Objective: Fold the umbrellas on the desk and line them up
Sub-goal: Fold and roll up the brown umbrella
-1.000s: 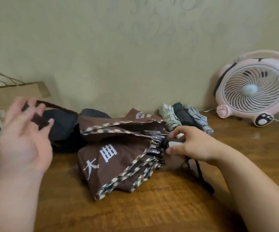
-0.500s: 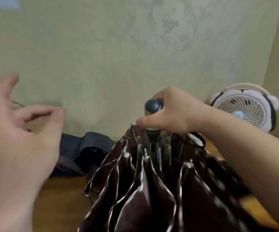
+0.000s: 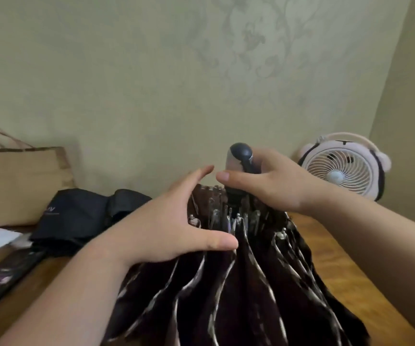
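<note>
Dark brown fabric umbrella with pale-striped edging (image 3: pixel 238 283): lower centre of frame, collapsed but unwrapped, long axis near upright, canopy hanging down over brown wooden desk (image 3: pixel 346 258). Right hand (image 3: pixel 271 181) clamped round its black-and-grey knobbed handle (image 3: pixel 240 156) at frame centre. Left hand (image 3: pixel 166 228) just left of rib tips, fingers straight and spread, thumb on fabric; judged nearer hand for gathering folds. Black folded umbrella (image 3: pixel 81 218) lies centre left.

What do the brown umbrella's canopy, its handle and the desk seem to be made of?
Canopy: thin matte fabric, since it hangs in soft folds. Handle: probably hard plastic; smooth dark cap with slight sheen. Desk: wood or veneer; visible grain, glossy.
</note>
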The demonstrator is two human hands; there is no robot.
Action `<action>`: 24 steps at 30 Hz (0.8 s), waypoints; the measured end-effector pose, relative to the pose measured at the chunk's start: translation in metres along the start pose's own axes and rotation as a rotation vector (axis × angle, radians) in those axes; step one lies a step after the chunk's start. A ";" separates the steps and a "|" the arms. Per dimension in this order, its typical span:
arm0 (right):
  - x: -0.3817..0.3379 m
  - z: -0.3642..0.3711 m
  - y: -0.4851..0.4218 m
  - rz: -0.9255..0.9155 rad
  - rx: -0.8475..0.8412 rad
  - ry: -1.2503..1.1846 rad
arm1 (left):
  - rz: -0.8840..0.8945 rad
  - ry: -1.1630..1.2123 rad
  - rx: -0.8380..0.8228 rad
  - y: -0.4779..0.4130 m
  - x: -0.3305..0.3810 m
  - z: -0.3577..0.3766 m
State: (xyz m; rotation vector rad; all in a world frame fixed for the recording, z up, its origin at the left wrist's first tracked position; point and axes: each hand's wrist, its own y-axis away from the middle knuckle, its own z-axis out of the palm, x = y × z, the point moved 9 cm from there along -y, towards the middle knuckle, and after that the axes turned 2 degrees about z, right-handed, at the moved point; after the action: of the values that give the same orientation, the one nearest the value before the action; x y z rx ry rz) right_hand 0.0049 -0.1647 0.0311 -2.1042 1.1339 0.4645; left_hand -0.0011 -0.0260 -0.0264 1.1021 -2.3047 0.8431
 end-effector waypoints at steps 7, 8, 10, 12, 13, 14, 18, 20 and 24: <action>0.008 0.009 0.008 0.011 0.018 -0.185 | 0.003 0.181 0.231 -0.013 -0.014 -0.005; 0.010 0.009 0.008 0.008 0.023 -0.206 | -0.007 0.191 0.228 -0.016 -0.018 -0.005; 0.016 0.005 0.010 0.030 0.037 -0.265 | -0.040 0.224 0.193 -0.020 -0.025 -0.003; 0.027 0.004 0.010 0.097 0.011 -0.380 | -0.057 0.358 0.088 -0.020 -0.032 0.003; 0.033 0.004 0.010 0.130 -0.001 -0.447 | -0.043 0.456 0.012 -0.018 -0.031 0.005; 0.040 0.004 0.008 0.158 -0.006 -0.517 | -0.025 0.532 -0.055 -0.016 -0.030 0.006; 0.065 -0.003 0.007 0.313 0.003 -0.598 | 0.008 0.495 -0.071 -0.006 -0.031 -0.020; 0.077 -0.012 0.009 0.457 -0.012 -0.564 | -0.011 0.410 -0.034 -0.002 -0.037 -0.035; 0.083 -0.021 0.009 0.635 -0.067 -0.463 | -0.069 0.090 -0.075 0.007 -0.042 -0.047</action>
State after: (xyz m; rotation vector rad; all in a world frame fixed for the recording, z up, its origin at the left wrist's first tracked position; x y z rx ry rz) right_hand 0.0428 -0.2314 -0.0073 -1.5237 1.4868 1.2245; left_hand 0.0232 0.0318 -0.0213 1.0827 -2.1936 0.7578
